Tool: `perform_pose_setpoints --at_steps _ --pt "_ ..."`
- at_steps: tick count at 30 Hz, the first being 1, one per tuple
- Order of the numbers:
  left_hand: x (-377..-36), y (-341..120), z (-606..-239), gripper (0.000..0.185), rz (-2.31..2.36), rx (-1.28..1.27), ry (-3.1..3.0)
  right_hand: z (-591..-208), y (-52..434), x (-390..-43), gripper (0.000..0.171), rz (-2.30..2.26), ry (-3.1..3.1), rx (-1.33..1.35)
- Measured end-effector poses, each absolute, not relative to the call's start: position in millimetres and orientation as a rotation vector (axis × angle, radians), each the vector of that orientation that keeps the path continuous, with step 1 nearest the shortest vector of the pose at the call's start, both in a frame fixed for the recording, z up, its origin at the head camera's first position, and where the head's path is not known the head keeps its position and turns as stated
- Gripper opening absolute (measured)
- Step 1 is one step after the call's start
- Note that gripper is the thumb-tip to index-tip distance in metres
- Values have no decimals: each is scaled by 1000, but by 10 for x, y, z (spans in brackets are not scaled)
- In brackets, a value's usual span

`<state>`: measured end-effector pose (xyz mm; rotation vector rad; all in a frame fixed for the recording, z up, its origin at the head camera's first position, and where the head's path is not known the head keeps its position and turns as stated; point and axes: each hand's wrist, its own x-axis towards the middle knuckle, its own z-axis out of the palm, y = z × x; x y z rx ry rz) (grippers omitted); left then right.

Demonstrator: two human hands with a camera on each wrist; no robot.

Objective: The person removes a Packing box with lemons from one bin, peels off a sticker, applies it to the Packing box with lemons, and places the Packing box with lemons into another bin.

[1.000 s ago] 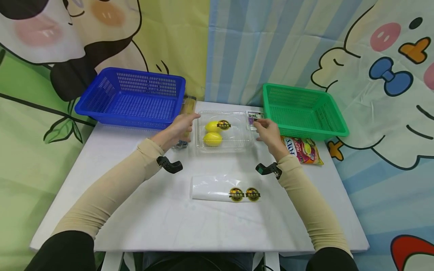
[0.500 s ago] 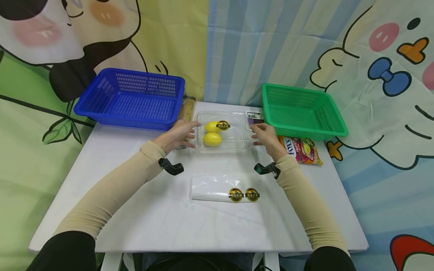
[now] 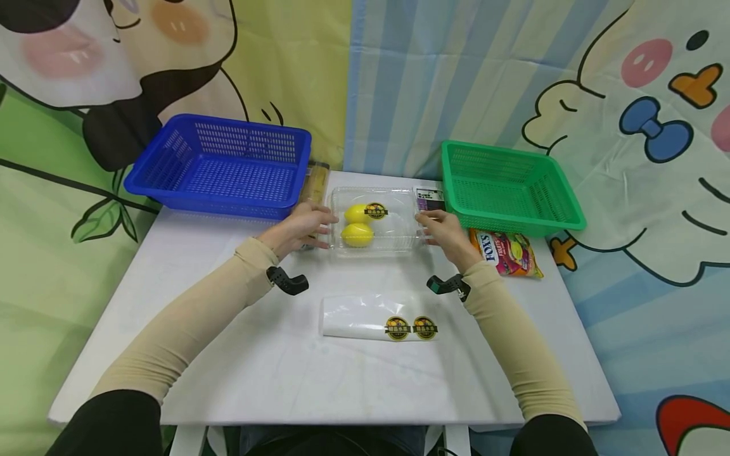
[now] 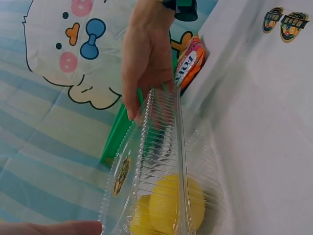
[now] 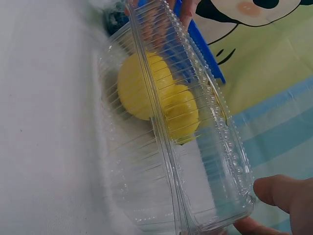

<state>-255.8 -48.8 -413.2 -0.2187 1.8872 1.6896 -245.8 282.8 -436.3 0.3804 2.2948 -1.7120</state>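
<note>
My left hand (image 3: pixel 301 226) and right hand (image 3: pixel 447 231) bracket the clear box (image 3: pixel 376 221) at the back of the desk (image 3: pixel 274 373), between the blue basket (image 3: pixel 219 164) and green basket (image 3: pixel 507 183). Fingers on each side lie nearly straight against an end wall, touching rather than curling round, so the flimsy shell stays square and level. The lid is down over 2 lemons (image 3: pixel 357 234). A candy bag (image 3: pixel 507 252) lies right of it; a plastic bag (image 3: pixel 376 316) lies nearer me.
</note>
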Motion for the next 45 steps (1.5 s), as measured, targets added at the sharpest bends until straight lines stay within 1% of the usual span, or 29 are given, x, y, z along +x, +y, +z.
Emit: perform_pose_setpoints --at_steps 9,16,20,30,37,45 --pt "-2575 -479 -4195 62 1683 -220 1922 -4378 2817 -2449 47 -1745 2303 359" --pt "-2578 -470 -4144 62 1678 -203 1934 -4306 2819 -2426 43 -1765 2315 348" --pt "-2592 -462 -4088 61 1683 -202 1936 -4221 2829 -2429 44 -1767 2309 338" --pt "-2670 -421 -3868 61 1695 -168 1972 -4039 2887 -2526 48 -1808 2294 313" --pt "-2724 -378 -3649 60 1718 -126 1966 -3746 2956 -2552 49 -1765 2361 319" --pt "-2816 -231 -3418 59 1698 -128 1996 -3460 3074 -2618 53 -1718 2419 329"
